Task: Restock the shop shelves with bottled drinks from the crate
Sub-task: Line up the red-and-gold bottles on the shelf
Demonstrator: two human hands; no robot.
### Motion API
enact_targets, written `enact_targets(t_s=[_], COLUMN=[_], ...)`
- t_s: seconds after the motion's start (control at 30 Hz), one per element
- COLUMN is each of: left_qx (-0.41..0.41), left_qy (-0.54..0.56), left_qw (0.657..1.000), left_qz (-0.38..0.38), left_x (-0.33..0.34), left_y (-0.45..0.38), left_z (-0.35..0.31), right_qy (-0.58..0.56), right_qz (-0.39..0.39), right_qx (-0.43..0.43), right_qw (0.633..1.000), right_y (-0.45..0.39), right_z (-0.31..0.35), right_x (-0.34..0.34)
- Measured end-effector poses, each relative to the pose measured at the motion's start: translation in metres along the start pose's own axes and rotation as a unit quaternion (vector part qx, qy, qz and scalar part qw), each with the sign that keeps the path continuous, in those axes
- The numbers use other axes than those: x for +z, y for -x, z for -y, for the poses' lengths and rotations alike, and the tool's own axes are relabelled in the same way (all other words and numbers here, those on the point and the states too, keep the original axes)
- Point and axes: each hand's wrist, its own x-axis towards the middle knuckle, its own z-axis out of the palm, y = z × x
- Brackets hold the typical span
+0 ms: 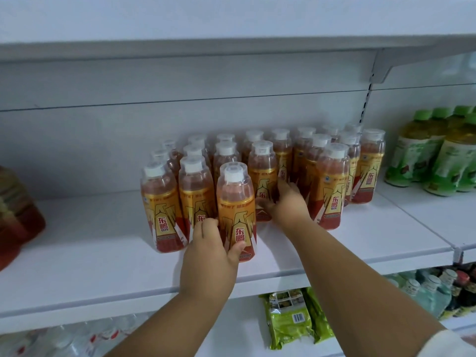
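Placing step: the left hand (210, 249) grips the front bottle (236, 212) near the shelf's (360, 243) front edge. The right hand (288, 202), fingers curled, holds the bottle behind (262, 176). Next, likely slide both into their rows.

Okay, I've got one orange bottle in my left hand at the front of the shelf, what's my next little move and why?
Probably slide the front bottle straight back and let go. Your left hand grips it low, ahead of its neighbours, while your right hand reaches in to the bottle behind, seemingly steadying that row. Pushing back would bring it in line with the others.
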Motion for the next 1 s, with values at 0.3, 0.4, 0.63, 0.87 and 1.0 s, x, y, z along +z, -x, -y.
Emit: enact_targets(t_s=[0.3,0.4,0.63,0.87,1.0], left_qx=[0.001,-0.001,0.004,0.005,0.008], left_qy=[-0.002,0.000,0.004,0.002,0.007], left_qw=[1.000,1.000,1.000,1.000,1.000], left_qz=[-0.006,-0.007,-0.008,-0.005,-0.007], left_x=[0.003,0.003,0.004,0.005,0.005], left_y=[0.001,0.001,0.001,0.002,0.002], left_z=[0.002,0.001,0.001,0.004,0.004], right_qy=[-0.008,-0.015,-0.034,-0.062,-0.052], right_qz=[-0.015,-0.016,-0.029,-0.036,-0.018], right_qx=[-0.014,-0.013,-0.013,-0.022,-0.027], right_qw=[1.000,1.000,0.999,0.997,0.998], right_y=[-0.007,-0.009,-0.008,-0.008,-0.013], right_z=[-0.004,-0.003,-0.002,-0.001,-0.005], right_x=[0.006,0.007,0.012,0.014,0.013])
